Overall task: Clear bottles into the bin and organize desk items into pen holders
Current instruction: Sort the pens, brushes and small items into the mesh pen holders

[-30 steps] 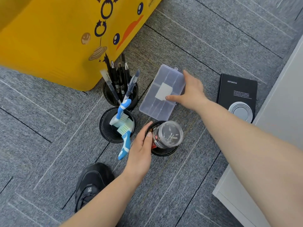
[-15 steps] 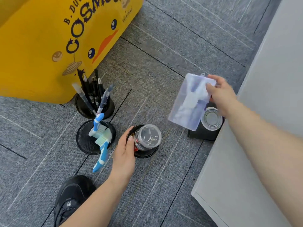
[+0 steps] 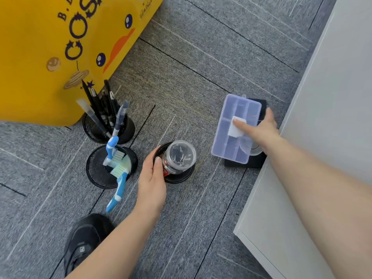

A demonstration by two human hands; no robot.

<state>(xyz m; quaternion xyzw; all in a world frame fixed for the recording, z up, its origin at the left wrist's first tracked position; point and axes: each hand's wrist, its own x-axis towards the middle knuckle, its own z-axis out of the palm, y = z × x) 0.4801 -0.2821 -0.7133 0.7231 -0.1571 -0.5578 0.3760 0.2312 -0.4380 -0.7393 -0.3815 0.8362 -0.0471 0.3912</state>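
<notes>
Head view. Three black mesh holders stand on the grey carpet (image 3: 201, 81). The rear holder (image 3: 128, 127), just in front of the yellow bin (image 3: 40, 57), carries a bunch of pens (image 3: 100, 103), too crowded to count. The middle holder (image 3: 94, 170) carries two blue brushes with pale bristles: one brush (image 3: 111, 151) stands inside, the other brush (image 3: 118, 188) leans out over the rim toward my shoe (image 3: 84, 242). The near holder (image 3: 181, 176) has one clear jar (image 3: 180, 156) of clips lying tilted in it, its lid turned up toward the camera.

My left hand (image 3: 152, 186) curls around the near side of that holder, thumb on the jar's side and fingers behind the rim; the grasp is loosely closed on the jar, though how firmly I cannot tell.

My right hand (image 3: 259, 133) rests on one clear compartment box (image 3: 236, 128) with a white label at its middle. The thumb lies flat on the lid beside the label and the fingers wrap the box's right edge, so the hand is closed on the box. The box sits over one black notebook (image 3: 257, 162), which lies against a white cabinet (image 3: 332, 117); a round silver disc (image 3: 256, 151) shows partly under the box's lower corner.
</notes>
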